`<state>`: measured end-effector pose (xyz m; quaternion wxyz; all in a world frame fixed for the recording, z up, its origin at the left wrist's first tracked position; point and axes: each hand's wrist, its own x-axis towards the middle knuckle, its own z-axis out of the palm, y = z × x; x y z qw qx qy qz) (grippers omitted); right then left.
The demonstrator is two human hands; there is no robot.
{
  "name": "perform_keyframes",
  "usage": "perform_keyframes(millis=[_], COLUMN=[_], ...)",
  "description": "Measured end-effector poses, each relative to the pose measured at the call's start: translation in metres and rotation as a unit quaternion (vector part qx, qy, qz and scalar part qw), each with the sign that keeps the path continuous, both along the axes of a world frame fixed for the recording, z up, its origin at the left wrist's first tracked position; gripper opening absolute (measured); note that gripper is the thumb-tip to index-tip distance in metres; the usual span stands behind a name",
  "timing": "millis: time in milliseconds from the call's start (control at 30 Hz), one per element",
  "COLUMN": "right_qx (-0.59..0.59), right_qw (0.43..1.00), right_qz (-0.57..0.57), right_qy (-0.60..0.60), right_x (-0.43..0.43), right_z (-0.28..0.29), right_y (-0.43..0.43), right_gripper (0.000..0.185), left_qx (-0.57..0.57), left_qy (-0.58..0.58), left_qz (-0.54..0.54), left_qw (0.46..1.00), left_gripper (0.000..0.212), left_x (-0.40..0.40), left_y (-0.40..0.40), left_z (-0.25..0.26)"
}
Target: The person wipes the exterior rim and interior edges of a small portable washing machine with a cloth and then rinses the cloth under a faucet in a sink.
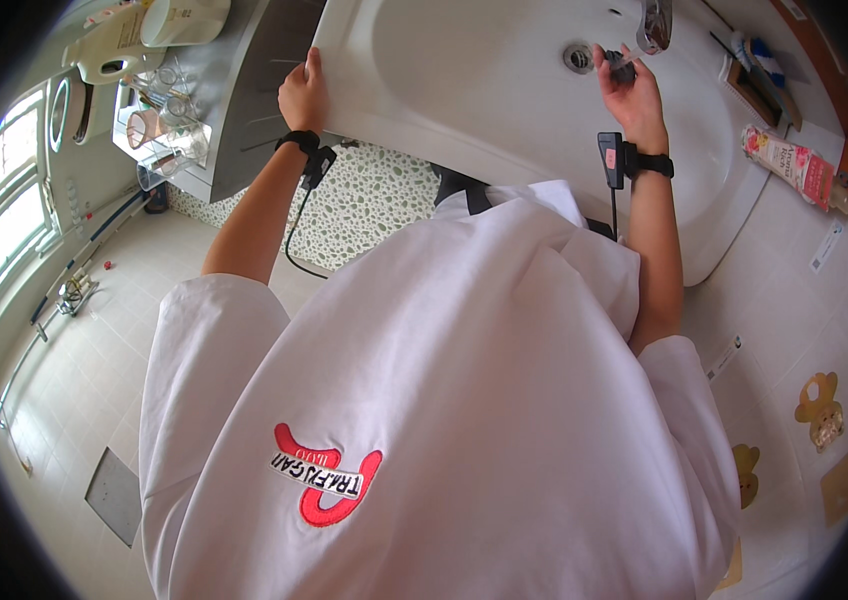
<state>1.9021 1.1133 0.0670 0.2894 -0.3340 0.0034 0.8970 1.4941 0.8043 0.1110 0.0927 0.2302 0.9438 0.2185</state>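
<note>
My left hand (303, 93) rests on the left end of the rim of a white washbasin (461, 82), its fingers over the edge. Over the basin, beside the metal drain (578, 57), my right hand (632, 94) is palm up with a small dark object (620, 69) between its curled fingers; what it is cannot be told. A chrome faucet (654, 26) is just above this hand, and what looks like a thin stream of water runs from it towards the dark object. Each wrist wears a black strap with a small cabled device.
Left of the basin, a metal surface holds glass cups (178, 109) and plastic jugs (110, 46). On the basin's right ledge lie a pink and white tube (790, 166), a notebook-like item (750, 94) and a blue and white brush-like item (763, 61). A pebble-patterned mat (371, 202) lies below.
</note>
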Motion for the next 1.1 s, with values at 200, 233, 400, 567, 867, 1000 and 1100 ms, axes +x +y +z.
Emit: perform_keyframes(millis=[200,233,400,567,867,1000,1100], right_qx=[-0.053,-0.047,-0.023,-0.048,0.018,0.005,-0.018], right_qw=[0.998,0.998,0.997,0.989,0.998,0.997,0.999], right_qz=[0.032,0.036,0.067,0.019,0.064,0.042,-0.005], right_qy=[0.021,0.011,0.037,-0.14,0.014,-0.065,-0.026], right_x=[-0.016,-0.024,-0.025,-0.021,0.005,-0.021,-0.003], right_z=[0.03,0.043,0.047,0.028,-0.001,0.034,0.016], right_y=[-0.012,-0.017,-0.013,-0.015,-0.001,-0.016,-0.009], right_gripper=[0.033,0.033,0.024,0.013,0.017,0.03,0.027], left_qx=[0.012,0.023,0.024,0.001,0.011,-0.002,-0.008], left_qy=[0.006,0.011,0.005,-0.018,-0.026,-0.01,-0.021], left_qz=[-0.001,-0.002,-0.003,0.012,0.01,0.021,0.016], left_qw=[1.0,1.0,1.0,1.0,1.0,1.0,1.0], left_gripper=[0.074,0.076,0.076,0.073,0.072,0.072,0.072], left_x=[0.0,0.0,-0.002,-0.002,-0.004,-0.003,0.0], left_y=[-0.003,-0.004,-0.005,-0.005,-0.001,-0.009,0.0], left_z=[-0.002,-0.003,-0.006,-0.004,-0.003,-0.003,0.002])
